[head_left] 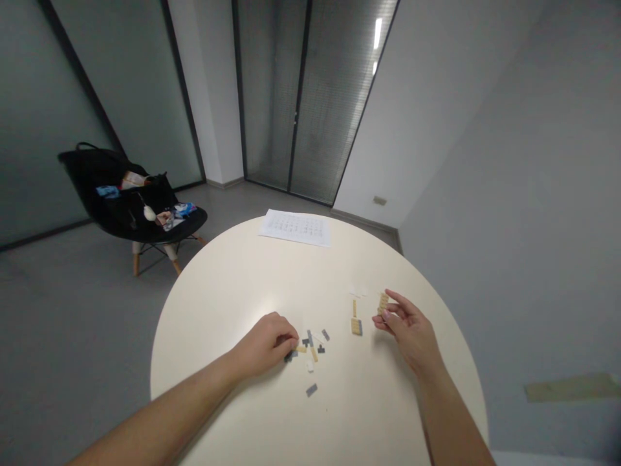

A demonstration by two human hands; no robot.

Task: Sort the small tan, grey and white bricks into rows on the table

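Note:
My right hand (410, 333) is raised over the right side of the round table, its thumb and fingers closed on a tan building-brick plate (383, 303) with studs. My left hand (266, 343) rests on the tabletop with curled fingers, at the left edge of a loose group of small bricks. A dark brick (288, 356) lies right under its fingertips; whatever is between them is hidden. Grey, black, white and tan pieces make up the group, among them a tan strip (314, 355) and a grey plate (311, 390). Between the hands sits a tan-and-grey brick block (356, 326), a narrow tan strip (354, 307) just beyond it.
Printed paper (295, 228) lies at the far edge of the round white table (218, 278). Faint white pieces (358, 291) are beyond the tan strip. On the left a black chair (97, 194) holds a bag and packets. A wall stands close on the right.

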